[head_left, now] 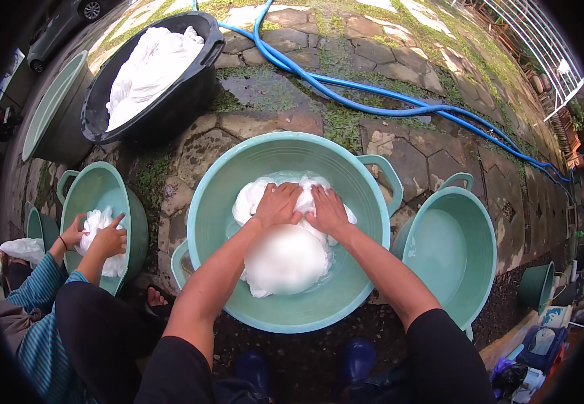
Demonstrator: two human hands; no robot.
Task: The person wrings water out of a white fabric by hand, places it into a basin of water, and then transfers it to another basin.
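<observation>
A large green basin (289,322) stands in front of me with some water inside. In it lies a bunched heap of wet white cloth (288,266), part of which is blurred. My left hand (278,205) rests flat on the far part of the heap, fingers stretched forward. Beside it my right hand (327,211) presses down on the same cloth with its fingers spread. The two thumbs nearly meet. Neither hand wraps around the cloth. What lies beneath the palms is hidden.
At left a co-worker's hands (103,241) hold white cloth in a smaller green basin (135,229). A black tub (164,111) piled with white cloth (154,71) stands far left. Another green basin (448,252) is at right. A blue hose (372,104) crosses the stone paving.
</observation>
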